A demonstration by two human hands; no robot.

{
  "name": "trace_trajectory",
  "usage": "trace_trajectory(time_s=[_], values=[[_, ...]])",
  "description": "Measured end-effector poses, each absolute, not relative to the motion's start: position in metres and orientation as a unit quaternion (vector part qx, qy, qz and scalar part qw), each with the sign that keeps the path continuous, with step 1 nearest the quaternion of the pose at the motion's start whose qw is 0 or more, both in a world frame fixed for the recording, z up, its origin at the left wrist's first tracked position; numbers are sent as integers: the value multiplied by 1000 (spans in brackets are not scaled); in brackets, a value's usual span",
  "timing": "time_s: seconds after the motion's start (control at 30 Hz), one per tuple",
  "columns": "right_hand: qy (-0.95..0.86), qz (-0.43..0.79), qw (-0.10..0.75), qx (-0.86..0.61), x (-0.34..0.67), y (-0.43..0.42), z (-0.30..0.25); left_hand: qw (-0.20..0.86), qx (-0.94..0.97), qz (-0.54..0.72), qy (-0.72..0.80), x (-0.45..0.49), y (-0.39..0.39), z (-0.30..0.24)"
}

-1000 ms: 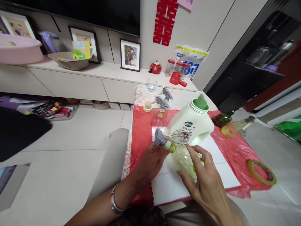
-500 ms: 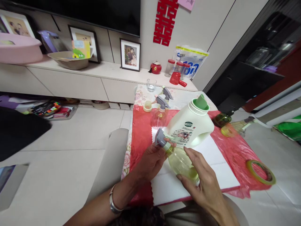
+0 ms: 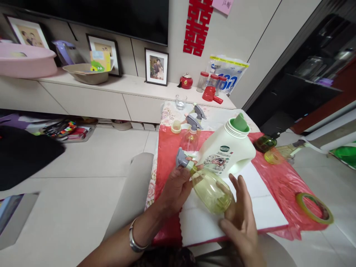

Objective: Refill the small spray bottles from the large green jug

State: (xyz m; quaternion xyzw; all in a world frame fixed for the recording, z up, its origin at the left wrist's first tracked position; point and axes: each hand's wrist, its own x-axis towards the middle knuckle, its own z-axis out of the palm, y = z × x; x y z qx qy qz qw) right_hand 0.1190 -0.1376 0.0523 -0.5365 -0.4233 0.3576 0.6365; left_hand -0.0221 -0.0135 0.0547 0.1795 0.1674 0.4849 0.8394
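Observation:
My left hand (image 3: 178,183) is closed around the neck of a clear yellow-green spray bottle (image 3: 210,191), just below its grey and pale green trigger head (image 3: 183,158). The bottle lies tilted in the air, base toward the right, over a white sheet (image 3: 197,230). At its base is my right hand (image 3: 241,218), loosely cupped with thumb and fingers apart. Some fingers show through or behind the clear plastic; whether they press on it is hard to tell. Just beyond stands a large cream detergent jug (image 3: 225,148) with a green spout (image 3: 240,123).
Behind the jug's left side stand another spray bottle (image 3: 190,139) and a small pale cap (image 3: 176,127). A roll of tape (image 3: 328,214) lies on red plastic (image 3: 283,189) at right. More bottles (image 3: 265,142) lie along the right edge. A glass cup (image 3: 180,102) sits at the back.
The spray bottle has shifted slightly left and turned, showing more of its body. My right hand has moved from its side toward the base, fingers spreading. My left hand keeps hold of the neck.

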Motion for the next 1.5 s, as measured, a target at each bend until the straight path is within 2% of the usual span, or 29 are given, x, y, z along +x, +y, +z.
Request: trace_trajectory(time_s=[0.07, 0.13, 0.23, 0.33, 0.4, 0.53, 0.73, 0.8, 0.93, 1.0, 1.13, 1.23, 1.3, 1.37, 1.5], values=[[-484, 273, 612, -563, 119, -143, 43, 845, 182, 476, 161, -23, -13, 52], [-464, 246, 615, -588, 122, -143, 38, 857, 196, 451, 152, -25, -15, 49], [-291, 357, 649, -605, 126, -135, 43, 866, 230, 418, 148, -25, -18, 47], [-191, 517, 613, -566, 122, -130, 59, 858, 223, 432, 166, -25, -19, 48], [-227, 530, 605, -548, 116, -132, 69, 856, 194, 448, 170, -24, -18, 48], [-289, 421, 631, -585, 110, -135, 74, 864, 173, 443, 165, -26, -18, 48], [-131, 625, 576, -510, 123, -133, 68, 869, 206, 421, 159, -28, -19, 55], [-204, 588, 588, -516, 122, -135, 67, 860, 201, 442, 159, -28, -16, 56], [-345, 375, 566, -648, 116, -137, 69, 852, 197, 454, 169, -27, -16, 51], [-305, 393, 562, -661, 114, -136, 71, 857, 206, 441, 169, -27, -17, 49], [-158, 594, 563, -552, 110, -135, 74, 857, 218, 435, 168, -26, -15, 49], [-228, 521, 601, -562, 107, -139, 70, 843, 215, 466, 163, -26, -11, 49], [-300, 412, 601, -615, 107, -142, 63, 840, 216, 470, 162, -26, -12, 48], [-311, 378, 594, -638, 110, -141, 57, 851, 216, 453, 157, -26, -15, 48], [-130, 567, 562, -588, 116, -135, 56, 871, 211, 417, 152, -25, -21, 51]])
